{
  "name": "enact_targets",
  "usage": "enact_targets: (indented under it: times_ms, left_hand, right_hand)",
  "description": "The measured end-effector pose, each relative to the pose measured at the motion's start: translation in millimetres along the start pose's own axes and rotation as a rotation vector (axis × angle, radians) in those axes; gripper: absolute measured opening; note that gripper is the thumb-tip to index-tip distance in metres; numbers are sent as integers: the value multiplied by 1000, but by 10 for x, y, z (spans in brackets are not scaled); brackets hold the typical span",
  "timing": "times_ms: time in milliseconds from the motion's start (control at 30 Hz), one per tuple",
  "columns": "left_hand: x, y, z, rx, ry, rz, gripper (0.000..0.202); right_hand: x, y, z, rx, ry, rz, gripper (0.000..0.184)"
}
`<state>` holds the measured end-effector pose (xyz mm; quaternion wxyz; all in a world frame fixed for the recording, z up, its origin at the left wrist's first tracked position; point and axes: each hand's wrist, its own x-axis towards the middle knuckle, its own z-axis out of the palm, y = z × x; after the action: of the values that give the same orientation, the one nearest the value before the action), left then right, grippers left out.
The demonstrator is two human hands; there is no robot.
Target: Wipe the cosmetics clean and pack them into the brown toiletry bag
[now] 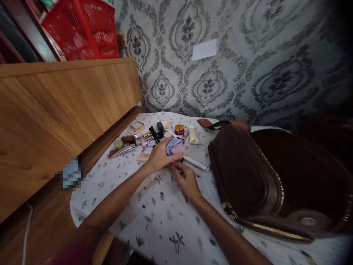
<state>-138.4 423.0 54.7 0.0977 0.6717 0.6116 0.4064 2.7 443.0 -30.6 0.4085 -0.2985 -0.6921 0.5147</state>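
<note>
My left hand [160, 156] is closed around a light blue cloth [173, 144] with something smooth and pink [178, 149] at its lower side; the pink thing's kind does not show. Close below it, my right hand [188, 183] has its fingertips pinched together, and what lies between them is too small to make out. Just beyond the hands lie a white pen-like tube [196, 163], a cream squeeze tube [193, 136] and a small yellow and red jar [179, 129]. Left of them is a heap of cosmetics with a black-capped tube [154, 134] and a brownish-pink tube [122, 150].
A large dark brown handbag [239, 173] with gold zips stands on the right of the patterned tablecloth [154, 235]. A wooden cabinet [68, 103] bounds the left, with a red basket [85, 31] on top. The patterned wall [171, 73] rises behind.
</note>
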Motion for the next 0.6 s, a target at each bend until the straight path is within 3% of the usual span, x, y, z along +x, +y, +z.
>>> enact_targets:
  times_ms: [200, 300, 400, 500, 600]
  left_hand:
    - [-487, -156, -247, 41, -58, -17, 48]
    - [-562, -204, -240, 53, -136, 25, 52]
    - [-597, -282, -168, -82, -205, 64, 55]
    - [-641, -418, -97, -219, -13, -22, 39]
    - [-705, -508, -63, -224, 209, -100, 38]
  right_hand:
    - [-89, -69, 40, 477, -100, 149, 46]
    - [-141, -88, 78, 522, -132, 181, 52]
    - [-161, -72, 75, 551, -65, 214, 51]
    - [-150, -47, 19, 722, -45, 300, 43]
    - [-127, -42, -50, 870, -47, 378, 36]
